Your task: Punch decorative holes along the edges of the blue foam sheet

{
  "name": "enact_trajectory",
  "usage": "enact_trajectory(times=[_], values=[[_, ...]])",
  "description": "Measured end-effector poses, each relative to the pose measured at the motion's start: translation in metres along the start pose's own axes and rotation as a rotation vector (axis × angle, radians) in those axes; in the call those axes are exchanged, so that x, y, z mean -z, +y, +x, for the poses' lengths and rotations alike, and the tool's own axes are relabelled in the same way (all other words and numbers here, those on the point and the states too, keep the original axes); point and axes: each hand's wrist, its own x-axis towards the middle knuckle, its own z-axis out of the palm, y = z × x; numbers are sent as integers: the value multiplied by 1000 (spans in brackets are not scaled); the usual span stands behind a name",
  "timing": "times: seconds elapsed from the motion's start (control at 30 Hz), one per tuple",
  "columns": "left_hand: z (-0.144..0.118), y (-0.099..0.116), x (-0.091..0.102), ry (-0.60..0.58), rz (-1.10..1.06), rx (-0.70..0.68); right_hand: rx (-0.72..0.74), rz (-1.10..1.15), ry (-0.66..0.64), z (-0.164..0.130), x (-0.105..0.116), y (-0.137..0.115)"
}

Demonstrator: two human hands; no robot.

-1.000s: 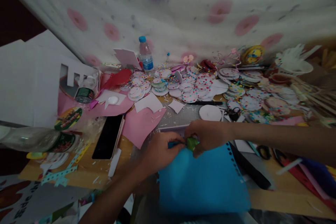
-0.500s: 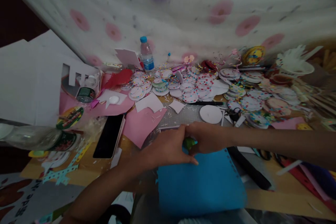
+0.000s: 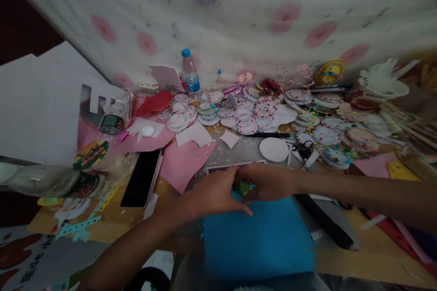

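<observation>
My left hand (image 3: 213, 193) lies flat with fingers stretched over the top edge of a blue sheet (image 3: 259, 241) in front of me. My right hand (image 3: 268, 182) is closed around a small green tool (image 3: 243, 188), probably a punch, pressed at that same edge. The two hands touch each other at the thumbs. Most of the green tool is hidden between them.
A black phone (image 3: 142, 178) lies left of my hands on a pink paper (image 3: 184, 161). Many dotted paper circles (image 3: 254, 113) cover the table's back, with a water bottle (image 3: 190, 72) behind. A white disc (image 3: 273, 149), scissors (image 3: 303, 149) and a lying bottle (image 3: 51, 181) are nearby.
My left hand went from pinching the sheet's edge to lying flat on it. The blue sheet slid slightly left and its punched right edge is out of sight.
</observation>
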Motion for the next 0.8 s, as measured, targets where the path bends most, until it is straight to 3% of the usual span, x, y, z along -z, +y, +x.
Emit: enact_trajectory(times=[0.17,0.33,0.5,0.57,0.63,0.73,0.8], values=[[-15,-17,5,15,-132,30,-82,164,-15,-8,6,8],[-24,-23,2,23,-137,69,-140,478,90,-16,4,17],[-41,-14,2,39,-133,45,-161,435,224,-26,0,14],[-52,-13,0,62,-134,32,-133,400,325,-35,-4,12],[-65,-18,-4,134,-130,16,-131,383,509,-46,-14,11],[-83,-31,-18,352,-136,67,-232,442,819,-64,-41,13],[-90,-39,-31,442,-209,137,-294,577,933,-71,-65,16]])
